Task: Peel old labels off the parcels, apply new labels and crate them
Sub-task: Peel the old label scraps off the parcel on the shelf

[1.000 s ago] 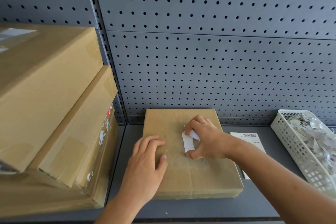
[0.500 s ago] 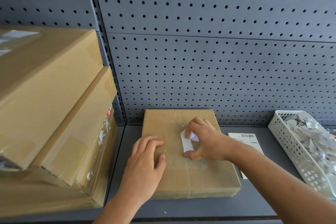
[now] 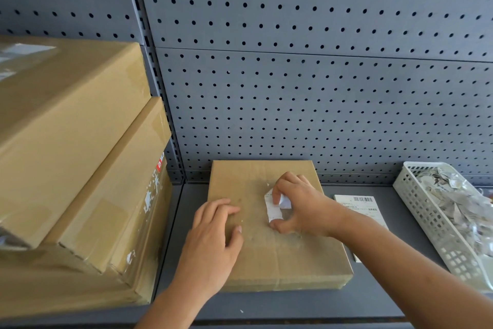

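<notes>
Hands on a flat brown parcel (image 3: 277,254) on the gray shelf (image 3: 266,304).

Left hand (image 3: 213,243) lies flat on the parcel's left side with fingers loose. Right hand (image 3: 298,206) pinches a crumpled bit of old white label (image 3: 273,207) on top. New label sheet (image 3: 362,208) lies just beside the parcel. White basket (image 3: 426,214) of paper scraps (image 3: 458,200) sits at the right. Big boxes (image 3: 66,168) are stacked at the left.

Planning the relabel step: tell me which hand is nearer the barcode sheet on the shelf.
Right. The right hand pinches the old label on the parcel, just left of the barcode sheet; the left hand rests on the parcel's left side, farther away.
</notes>
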Available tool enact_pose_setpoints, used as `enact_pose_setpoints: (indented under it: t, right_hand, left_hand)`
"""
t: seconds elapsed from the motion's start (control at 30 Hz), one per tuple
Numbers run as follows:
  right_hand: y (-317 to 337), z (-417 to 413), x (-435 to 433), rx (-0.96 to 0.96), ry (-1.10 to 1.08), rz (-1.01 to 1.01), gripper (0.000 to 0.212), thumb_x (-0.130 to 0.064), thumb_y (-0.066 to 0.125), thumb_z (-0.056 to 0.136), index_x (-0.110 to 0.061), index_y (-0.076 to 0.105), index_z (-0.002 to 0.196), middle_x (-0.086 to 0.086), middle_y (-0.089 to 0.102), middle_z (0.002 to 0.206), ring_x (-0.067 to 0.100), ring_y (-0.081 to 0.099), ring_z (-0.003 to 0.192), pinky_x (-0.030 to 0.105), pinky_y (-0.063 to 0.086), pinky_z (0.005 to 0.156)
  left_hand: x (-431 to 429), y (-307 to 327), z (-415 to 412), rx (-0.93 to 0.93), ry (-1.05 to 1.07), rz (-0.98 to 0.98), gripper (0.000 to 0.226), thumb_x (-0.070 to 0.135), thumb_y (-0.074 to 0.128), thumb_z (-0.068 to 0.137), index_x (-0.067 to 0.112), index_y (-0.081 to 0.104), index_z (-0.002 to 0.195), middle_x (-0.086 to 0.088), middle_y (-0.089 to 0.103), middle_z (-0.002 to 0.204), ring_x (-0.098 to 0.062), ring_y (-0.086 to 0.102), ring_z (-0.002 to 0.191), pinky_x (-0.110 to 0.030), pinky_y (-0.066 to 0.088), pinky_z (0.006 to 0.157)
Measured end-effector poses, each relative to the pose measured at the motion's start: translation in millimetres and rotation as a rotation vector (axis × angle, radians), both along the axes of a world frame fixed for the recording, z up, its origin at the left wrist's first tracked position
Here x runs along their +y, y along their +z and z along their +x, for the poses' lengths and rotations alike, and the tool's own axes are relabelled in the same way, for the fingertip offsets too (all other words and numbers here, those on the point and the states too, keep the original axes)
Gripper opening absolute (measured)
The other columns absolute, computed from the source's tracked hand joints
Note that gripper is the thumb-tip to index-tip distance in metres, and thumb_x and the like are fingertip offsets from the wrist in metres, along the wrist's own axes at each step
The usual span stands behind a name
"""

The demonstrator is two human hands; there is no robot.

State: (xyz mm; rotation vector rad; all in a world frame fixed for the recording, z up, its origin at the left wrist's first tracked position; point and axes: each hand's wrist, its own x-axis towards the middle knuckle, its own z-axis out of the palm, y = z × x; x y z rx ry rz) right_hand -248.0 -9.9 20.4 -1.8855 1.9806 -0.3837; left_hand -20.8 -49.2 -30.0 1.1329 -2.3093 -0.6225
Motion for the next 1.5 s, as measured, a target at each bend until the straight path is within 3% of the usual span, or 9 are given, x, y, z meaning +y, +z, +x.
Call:
enact_pose_setpoints:
  t: [0.13,0.3,0.47,0.6,0.7,0.83,0.97,1.1,1.5]
  right_hand:
    - [-3,-6,1,-0.067,-0.027,-0.071,0.032,-0.030,0.075,0.077,-0.039,0.045,0.085,-0.020,0.043,0.102,0.010,0.039,0.100,0.012,0.034,0.080]
    - [2,-7,5,-0.046,0.061,0.019,0.030,-0.043,0.079,0.074,-0.035,0.059,0.095,-0.024,0.039,0.110,-0.004,0.032,0.109,0.010,0.036,0.084]
    - [2,-18,2,-0.108,0.012,-0.041,0.012,-0.018,0.067,0.090,-0.028,0.066,0.096,-0.017,0.047,0.106,0.000,0.053,0.091,0.014,0.044,0.082]
    - [-3,-18,-2,-0.124,-0.066,-0.132,0.025,-0.002,0.058,0.092,-0.024,0.069,0.093,-0.018,0.055,0.100,0.008,0.057,0.082,0.015,0.045,0.077]
    - [1,-16,1,-0.326,-0.153,-0.192,0.041,0.012,0.051,0.085,-0.026,0.067,0.086,-0.010,0.066,0.096,0.005,0.058,0.081,0.011,0.044,0.075]
    - [14,-14,6,-0.491,-0.148,-0.184,0.042,0.010,0.051,0.085,-0.027,0.072,0.083,-0.011,0.068,0.093,0.014,0.062,0.084,0.022,0.050,0.077]
    - [17,-4,12,-0.222,0.046,-0.163,0.029,-0.002,0.056,0.085,-0.023,0.076,0.082,-0.012,0.062,0.089,0.012,0.060,0.080,0.014,0.045,0.073]
    - [7,7,18,-0.056,0.195,-0.163,0.016,-0.018,0.057,0.083,-0.021,0.073,0.081,-0.010,0.057,0.086,0.006,0.054,0.079,0.019,0.046,0.075]
    - [3,6,16,0.025,0.171,-0.120,0.007,-0.024,0.069,0.086,-0.022,0.072,0.093,-0.010,0.057,0.100,0.005,0.053,0.085,0.023,0.048,0.080]
  left_hand:
    - [0,0,0,0.008,-0.008,0.002,0.032,0.038,0.047,0.097,0.034,0.053,0.128,0.028,0.036,0.138,0.006,0.024,0.135,-0.015,0.024,0.106]
    - [1,0,0,0.013,-0.003,0.004,0.032,0.038,0.047,0.097,0.034,0.053,0.128,0.027,0.037,0.138,0.006,0.023,0.135,-0.015,0.024,0.106]
    - [1,0,0,0.023,-0.007,0.002,0.031,0.037,0.048,0.097,0.034,0.054,0.128,0.027,0.037,0.138,0.007,0.024,0.135,-0.014,0.023,0.106]
    - [2,0,1,0.029,-0.004,0.002,0.032,0.039,0.047,0.096,0.035,0.054,0.127,0.029,0.037,0.138,0.009,0.022,0.134,-0.014,0.026,0.103]
    - [2,1,1,0.025,-0.004,-0.001,0.030,0.037,0.049,0.097,0.036,0.053,0.126,0.030,0.036,0.138,0.011,0.021,0.133,-0.013,0.026,0.100]
    - [1,1,0,0.024,0.000,0.000,0.030,0.037,0.049,0.097,0.036,0.053,0.127,0.029,0.036,0.138,0.011,0.021,0.134,-0.012,0.025,0.100]
    - [1,0,1,0.013,-0.005,0.003,0.031,0.039,0.047,0.097,0.036,0.053,0.128,0.030,0.035,0.139,0.010,0.020,0.135,-0.010,0.021,0.103]
    - [1,0,0,0.013,-0.003,0.007,0.031,0.038,0.048,0.097,0.036,0.053,0.128,0.029,0.035,0.139,0.008,0.021,0.136,-0.013,0.022,0.104]
    - [1,-1,-1,0.016,-0.001,0.004,0.031,0.035,0.051,0.098,0.034,0.054,0.129,0.028,0.037,0.139,0.007,0.022,0.136,-0.014,0.024,0.105]
